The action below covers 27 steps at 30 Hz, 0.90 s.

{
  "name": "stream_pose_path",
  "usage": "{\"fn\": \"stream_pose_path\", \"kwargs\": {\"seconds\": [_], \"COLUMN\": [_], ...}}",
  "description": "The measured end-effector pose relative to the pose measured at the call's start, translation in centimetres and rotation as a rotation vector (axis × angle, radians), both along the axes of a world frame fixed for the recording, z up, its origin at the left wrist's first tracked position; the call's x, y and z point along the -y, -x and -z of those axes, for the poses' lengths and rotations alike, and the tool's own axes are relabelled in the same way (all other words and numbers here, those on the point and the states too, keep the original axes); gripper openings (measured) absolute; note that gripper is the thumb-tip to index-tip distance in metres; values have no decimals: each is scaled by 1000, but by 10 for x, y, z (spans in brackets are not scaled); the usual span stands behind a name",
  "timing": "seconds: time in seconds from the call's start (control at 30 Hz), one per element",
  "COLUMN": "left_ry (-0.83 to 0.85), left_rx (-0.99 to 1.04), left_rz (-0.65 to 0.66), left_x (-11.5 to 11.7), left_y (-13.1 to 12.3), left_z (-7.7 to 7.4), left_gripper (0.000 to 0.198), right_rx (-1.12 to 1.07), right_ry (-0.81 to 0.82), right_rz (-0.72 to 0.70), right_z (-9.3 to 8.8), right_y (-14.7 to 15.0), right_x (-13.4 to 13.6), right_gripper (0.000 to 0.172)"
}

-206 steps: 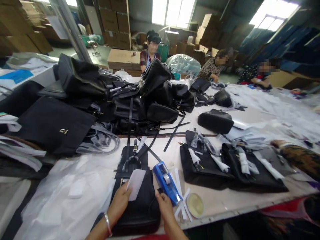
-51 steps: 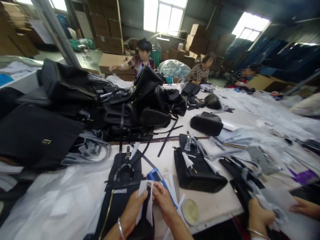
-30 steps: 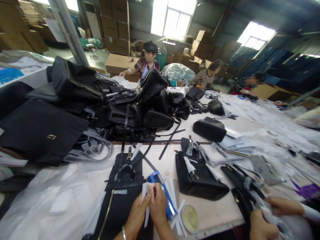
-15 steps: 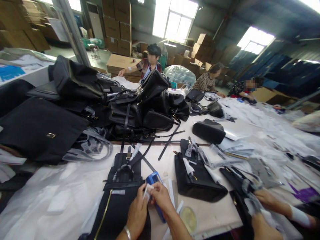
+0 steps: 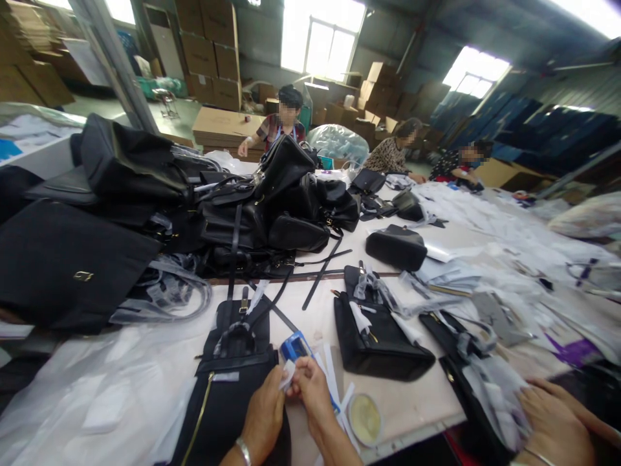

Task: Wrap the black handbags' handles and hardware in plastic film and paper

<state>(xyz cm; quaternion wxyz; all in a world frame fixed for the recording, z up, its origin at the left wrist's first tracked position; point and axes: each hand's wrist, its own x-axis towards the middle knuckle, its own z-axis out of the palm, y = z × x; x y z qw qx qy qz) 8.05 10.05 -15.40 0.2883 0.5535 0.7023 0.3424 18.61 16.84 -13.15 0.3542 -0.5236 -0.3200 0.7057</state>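
Observation:
My left hand (image 5: 266, 409), with a silver bracelet at the wrist, pinches a small white paper slip (image 5: 288, 374). Close beside it, my right hand (image 5: 310, 387) has its fingers closed at the slip's other side; any small part between those fingertips is hidden. Both hands are over the right edge of a black backpack (image 5: 233, 401) that lies flat, with a gold zipper and a buckled flap. Just beyond my fingers lies a blue tool (image 5: 293, 345), partly covered by my right hand. White paper strips (image 5: 332, 369) lie to the right of it.
A round tub (image 5: 365, 419) of yellowish stuff sits near the table edge. Another black bag (image 5: 383, 343) stands to the right. A co-worker's hands (image 5: 557, 414) handle a bag at the far right. Piled black bags (image 5: 272, 220) fill the back left; people work across the table.
My hands stay together at the slip, which now shows its flat face more. The co-worker's hands at the right have moved lower over the bag. The whole view has shifted slightly.

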Motion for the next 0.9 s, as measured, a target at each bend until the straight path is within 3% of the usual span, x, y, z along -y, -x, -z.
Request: {"fn": "stream_pose_path", "kwargs": {"seconds": [0.13, 0.23, 0.3, 0.37, 0.43, 0.57, 0.73, 0.9], "left_ry": [16, 84, 95, 68, 86, 201, 269, 296], "left_rx": [-79, -213, -197, -24, 283, 825, 928, 924], "left_rz": [-1, 67, 102, 122, 84, -123, -211, -261], "left_x": [0, 0, 1, 1, -2, -9, -10, -9], "left_y": [-3, -10, -14, -14, -12, -8, -2, 6], "left_z": [-5, -19, -29, -38, -45, -53, -49, -41], "left_gripper": [34, 36, 35, 32, 31, 25, 34, 38], "right_rx": [-33, 86, 204, 300, 346, 345, 386, 880], "right_ry": [-60, -164, -221, -259, -298, -377, -445, -491], "right_rz": [-97, -139, -126, -110, -113, -159, -283, -259], "right_z": [-7, -9, -7, -5, -5, -15, -30, -22], "right_y": [-7, -10, -14, -18, -20, -15, -31, -99], "right_x": [5, 6, 5, 3, 3, 6, -2, -9], "right_gripper": [37, 35, 30, 24, 22, 18, 24, 20]}}
